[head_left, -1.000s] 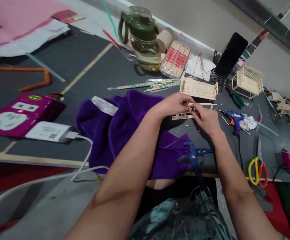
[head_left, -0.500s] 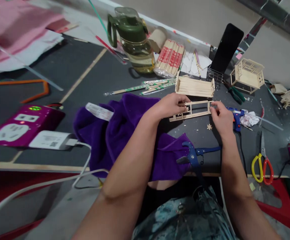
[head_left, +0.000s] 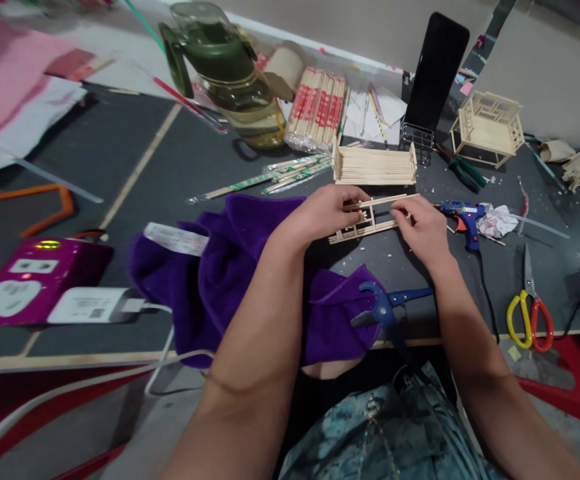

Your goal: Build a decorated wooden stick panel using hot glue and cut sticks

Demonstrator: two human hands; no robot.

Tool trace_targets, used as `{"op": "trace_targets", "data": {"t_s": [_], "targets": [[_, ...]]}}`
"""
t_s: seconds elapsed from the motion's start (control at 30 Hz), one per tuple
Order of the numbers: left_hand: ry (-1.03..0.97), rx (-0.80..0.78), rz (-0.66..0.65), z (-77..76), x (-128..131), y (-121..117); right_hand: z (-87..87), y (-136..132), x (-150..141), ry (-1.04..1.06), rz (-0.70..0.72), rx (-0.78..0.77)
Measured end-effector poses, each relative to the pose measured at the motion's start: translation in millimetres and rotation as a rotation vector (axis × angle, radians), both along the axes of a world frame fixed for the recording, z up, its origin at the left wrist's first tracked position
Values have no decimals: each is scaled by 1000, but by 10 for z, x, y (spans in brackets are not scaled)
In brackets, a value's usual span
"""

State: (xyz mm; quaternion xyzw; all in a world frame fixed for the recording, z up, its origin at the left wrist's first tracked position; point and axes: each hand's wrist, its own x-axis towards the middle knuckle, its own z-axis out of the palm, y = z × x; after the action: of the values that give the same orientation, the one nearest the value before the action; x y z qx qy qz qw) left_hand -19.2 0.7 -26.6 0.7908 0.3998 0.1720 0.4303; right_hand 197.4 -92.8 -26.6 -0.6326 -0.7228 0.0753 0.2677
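Note:
My left hand (head_left: 327,213) has its fingers closed around the left part of a small frame of thin wooden sticks (head_left: 365,231), which has two long rails and short cross pieces. On the frame's right part are the pinched fingers of my right hand (head_left: 423,230), which cover that end. Just behind the frame stands a small bench-like piece of wooden sticks (head_left: 375,167). To the right of my right hand lies a blue glue gun (head_left: 465,220). Blue-handled cutters (head_left: 387,308) rest on a purple cloth (head_left: 340,320) below the frame.
Scissors (head_left: 529,313) lie at the right front edge. At the back stand a green-lidded jug (head_left: 240,100), packed chopsticks (head_left: 315,110), a phone (head_left: 437,70) and a small wooden chair-like model (head_left: 493,130). A magenta power strip (head_left: 25,273) with a white charger (head_left: 90,305) sits left.
My right hand has moved left along the frame, from its right end inward. The left hand keeps its hold. The whole view has shifted slightly.

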Motion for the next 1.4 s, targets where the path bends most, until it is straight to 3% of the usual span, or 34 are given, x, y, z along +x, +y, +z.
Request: {"op": "trace_targets", "data": {"t_s": [0.13,0.33,0.73,1.4], "targets": [[4,30,-9,7,3,-9,41,7,-199,-109,123,-97],[-5,35,-35,-25,11,3,27,84,-324,-211,187,-101],[-58,-37,-132,87,-72,-22,-22,98,-340,-232,188,-83],[-27,-13,-119,84,-51,-23,-48,90,-327,-247,179,-91]]}}
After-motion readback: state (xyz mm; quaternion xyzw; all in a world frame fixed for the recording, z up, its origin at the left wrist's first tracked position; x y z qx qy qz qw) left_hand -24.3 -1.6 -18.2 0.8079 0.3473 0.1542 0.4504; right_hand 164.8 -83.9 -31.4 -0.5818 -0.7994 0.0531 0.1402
